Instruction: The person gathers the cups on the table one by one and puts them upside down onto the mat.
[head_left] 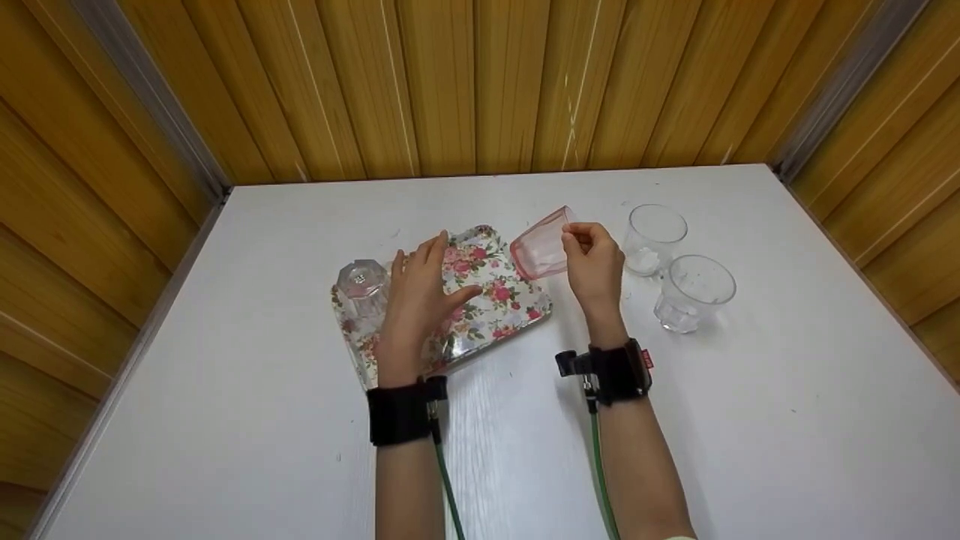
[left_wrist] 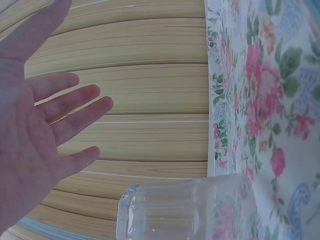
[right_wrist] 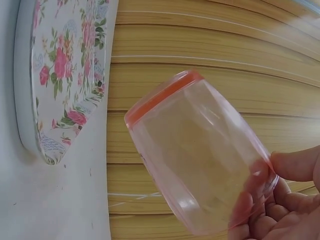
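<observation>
My right hand (head_left: 596, 268) pinches a clear pink cup (head_left: 541, 246) at its rim, thumb on one side and fingers on the other. The cup is tilted in the air by the right edge of a floral tray (head_left: 499, 330), its thick reddish base (right_wrist: 162, 97) toward the tray. Over the left part of the tray hovers my left hand (head_left: 416, 307), fingers spread and holding nothing. Beside it a clear glass (head_left: 365, 289) stands upside down on the tray, partly hidden by that hand in the head view; the left wrist view shows the glass (left_wrist: 170, 210) below the fingers.
Two clear glasses stand upright on the white table right of my right hand, a farther one (head_left: 651, 240) and a nearer one (head_left: 688, 296). Wood-patterned panels (head_left: 465, 90) rise behind the table's far edge. Green cables (head_left: 598, 457) run from both wrist straps.
</observation>
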